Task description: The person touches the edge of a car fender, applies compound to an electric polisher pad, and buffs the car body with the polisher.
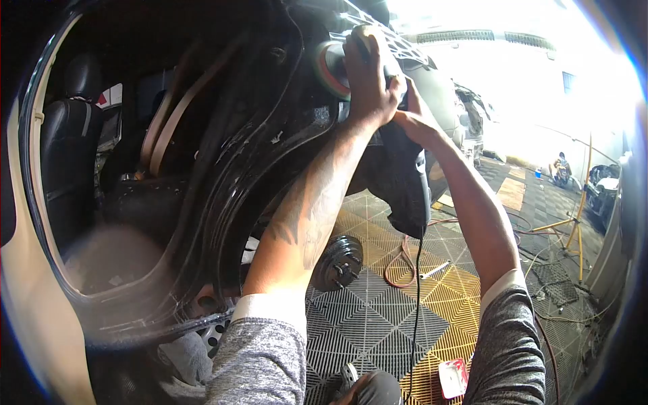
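My left hand (371, 84) is wrapped over the head of a black power polisher (413, 179), high in front of me. My right hand (417, 118) closes around the polisher's body just behind it, partly hidden by the left. The round pad (331, 71) of the polisher faces the glossy black car body (270, 128) beside the open door frame. Whether the pad presses on the panel I cannot tell. A black cord (417, 304) hangs from the polisher's lower end to the floor.
Below stands a brake drum (337, 263) with bare studs. A red hose (398, 273) lies on the tiled floor (378, 331), near a red-and-white container (453, 378). At right is a yellow tripod stand (579, 223). A car seat (71, 148) shows through the door opening.
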`<state>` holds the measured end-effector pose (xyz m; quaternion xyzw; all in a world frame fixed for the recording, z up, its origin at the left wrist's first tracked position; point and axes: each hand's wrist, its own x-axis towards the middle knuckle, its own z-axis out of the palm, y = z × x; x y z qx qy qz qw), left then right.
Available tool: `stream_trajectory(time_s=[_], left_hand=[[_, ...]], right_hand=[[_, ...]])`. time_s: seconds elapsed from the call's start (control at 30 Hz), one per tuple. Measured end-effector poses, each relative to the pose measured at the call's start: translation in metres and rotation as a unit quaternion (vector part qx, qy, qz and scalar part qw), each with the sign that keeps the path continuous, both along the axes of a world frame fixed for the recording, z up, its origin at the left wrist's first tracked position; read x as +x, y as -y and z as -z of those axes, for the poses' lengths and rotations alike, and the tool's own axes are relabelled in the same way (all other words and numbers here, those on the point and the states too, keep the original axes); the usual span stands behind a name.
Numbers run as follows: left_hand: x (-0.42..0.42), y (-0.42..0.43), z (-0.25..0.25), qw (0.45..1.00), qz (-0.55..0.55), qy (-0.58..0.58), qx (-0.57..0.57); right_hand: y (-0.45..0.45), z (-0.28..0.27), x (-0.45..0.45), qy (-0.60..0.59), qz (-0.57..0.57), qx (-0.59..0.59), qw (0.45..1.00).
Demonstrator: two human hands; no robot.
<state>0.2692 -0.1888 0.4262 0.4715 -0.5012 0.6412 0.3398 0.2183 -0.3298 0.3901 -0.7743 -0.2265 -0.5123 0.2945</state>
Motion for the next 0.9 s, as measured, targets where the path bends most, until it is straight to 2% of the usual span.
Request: stream_trajectory(time_s=[0.2, 0.27, 0.33, 0.4, 0.6, 0.67, 0.8, 0.9], left_hand=[[-0.018, 0.008, 0.048, 0.999, -0.016, -0.047, -0.016], [-0.020, 0.017, 0.061, 0.998, -0.002, -0.055, -0.008], [-0.024, 0.034, 0.073, 0.998, -0.006, -0.069, -0.015], [-0.031, 0.043, 0.081, 0.996, -0.006, -0.092, -0.011], [-0.044, 0.048, 0.095, 0.994, -0.004, -0.105, -0.044], [-0.056, 0.046, 0.106, 0.993, -0.001, -0.105, -0.055], [-0.084, 0.034, 0.136, 0.983, -0.028, -0.155, -0.095], [-0.089, 0.034, 0.140, 0.979, 0.000, -0.172, -0.108]], right_hand=[[0.000, 0.042, -0.024, -0.020, -0.012, 0.003, 1.000], [0.002, 0.055, -0.037, -0.026, 0.017, 0.008, 0.999], [0.014, 0.064, -0.044, -0.080, 0.000, 0.010, 0.997], [0.031, 0.076, -0.038, -0.080, -0.047, 0.018, 0.996], [0.052, 0.083, -0.036, -0.103, -0.027, 0.016, 0.994], [0.044, 0.085, -0.045, -0.115, -0.058, 0.003, 0.992], [0.026, 0.089, -0.087, -0.151, -0.044, -0.061, 0.986], [0.038, 0.090, -0.086, -0.144, 0.010, -0.091, 0.985]])
